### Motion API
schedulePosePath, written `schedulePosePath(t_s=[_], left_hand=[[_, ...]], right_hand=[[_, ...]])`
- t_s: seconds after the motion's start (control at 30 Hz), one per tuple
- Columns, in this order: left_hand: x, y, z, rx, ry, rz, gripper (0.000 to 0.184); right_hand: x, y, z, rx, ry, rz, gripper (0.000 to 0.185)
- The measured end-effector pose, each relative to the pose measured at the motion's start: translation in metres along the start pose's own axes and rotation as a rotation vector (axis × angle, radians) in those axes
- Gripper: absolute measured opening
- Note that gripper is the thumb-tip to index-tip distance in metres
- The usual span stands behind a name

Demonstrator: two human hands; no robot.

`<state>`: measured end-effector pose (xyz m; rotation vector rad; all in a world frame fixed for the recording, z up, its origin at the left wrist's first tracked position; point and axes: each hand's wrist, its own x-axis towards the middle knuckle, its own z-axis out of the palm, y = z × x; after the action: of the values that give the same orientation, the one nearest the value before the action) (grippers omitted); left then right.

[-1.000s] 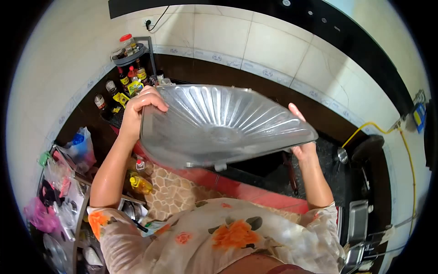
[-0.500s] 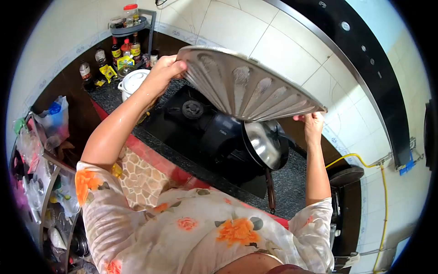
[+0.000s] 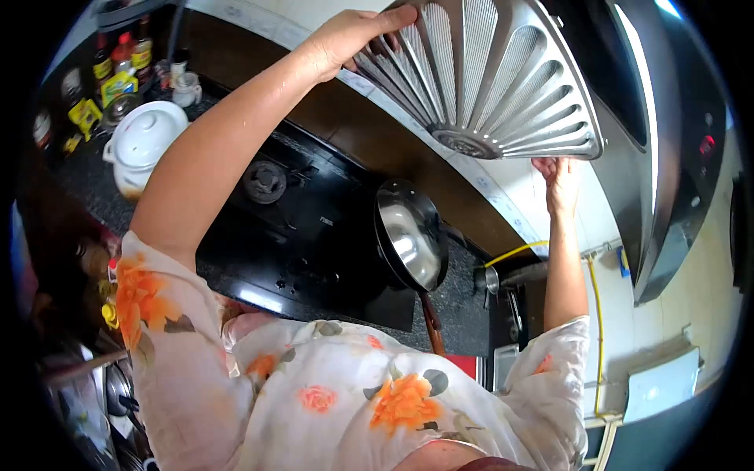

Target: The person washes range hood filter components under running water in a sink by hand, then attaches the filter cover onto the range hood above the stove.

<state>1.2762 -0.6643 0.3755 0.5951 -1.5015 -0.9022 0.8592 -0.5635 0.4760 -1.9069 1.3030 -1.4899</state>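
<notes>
A large grey metal panel (image 3: 491,86) with fanned-out slots is raised at the top of the view, tilted beside the dark range hood (image 3: 675,157). My left hand (image 3: 353,39) grips its left corner, thumb on the near face. Under the panel's lower right edge, my right hand (image 3: 558,184) has its fingertips at the rim; part of their grip is hidden behind it. Below the panel lie the black stove (image 3: 306,251) and a shiny wok (image 3: 410,239) with a brown handle.
A white lidded pot (image 3: 149,137) stands left of the stove, near bottles and yellow packets (image 3: 85,116). A small metal pot (image 3: 487,279) sits right of the wok. A yellow hose (image 3: 598,337) runs down the right wall.
Both hands have raised the panel up and to the right, towards the hood. Its slotted face now shows more fully. The view has turned, with more of the hood and stove visible.
</notes>
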Motion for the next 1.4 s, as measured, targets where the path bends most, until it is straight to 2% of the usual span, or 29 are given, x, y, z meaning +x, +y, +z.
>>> schedulePosePath(t_s=[0.07, 0.13, 0.17, 0.2, 0.23, 0.33, 0.53, 0.83, 1.03, 1.4], left_hand=[[0.025, -0.032, -0.001, -0.079, 0.008, -0.032, 0.090], [0.043, -0.049, -0.001, -0.129, -0.131, -0.035, 0.091], [0.044, -0.012, -0.001, -0.289, -0.058, -0.178, 0.076], [0.046, -0.007, 0.005, -0.213, 0.018, -0.204, 0.078], [0.056, -0.022, 0.004, -0.278, 0.045, -0.086, 0.081], [0.069, -0.027, 0.013, -0.289, -0.032, -0.193, 0.095], [0.105, -0.077, 0.048, -0.380, -0.074, -0.105, 0.093], [0.164, -0.103, 0.083, -0.465, -0.159, -0.085, 0.090], [0.188, -0.117, 0.100, -0.525, -0.183, -0.070, 0.088], [0.184, -0.139, 0.113, -0.586, -0.175, -0.072, 0.084]], right_hand=[[0.013, 0.004, -0.011, -0.043, 0.007, 0.026, 0.037], [0.017, -0.001, -0.009, -0.045, 0.047, 0.011, 0.036], [0.019, -0.002, -0.008, -0.069, 0.074, -0.006, 0.038], [0.021, 0.004, -0.018, -0.081, 0.068, -0.008, 0.038], [0.022, 0.000, -0.018, -0.114, 0.111, 0.005, 0.037], [0.023, -0.003, -0.021, -0.182, 0.124, -0.013, 0.035], [0.027, -0.001, -0.035, -0.140, 0.254, -0.043, 0.029], [0.024, -0.028, -0.059, -0.220, 0.345, -0.137, 0.030], [0.007, -0.038, -0.070, -0.234, 0.418, -0.122, 0.025], [-0.004, -0.041, -0.075, -0.351, 0.457, -0.091, 0.028]])
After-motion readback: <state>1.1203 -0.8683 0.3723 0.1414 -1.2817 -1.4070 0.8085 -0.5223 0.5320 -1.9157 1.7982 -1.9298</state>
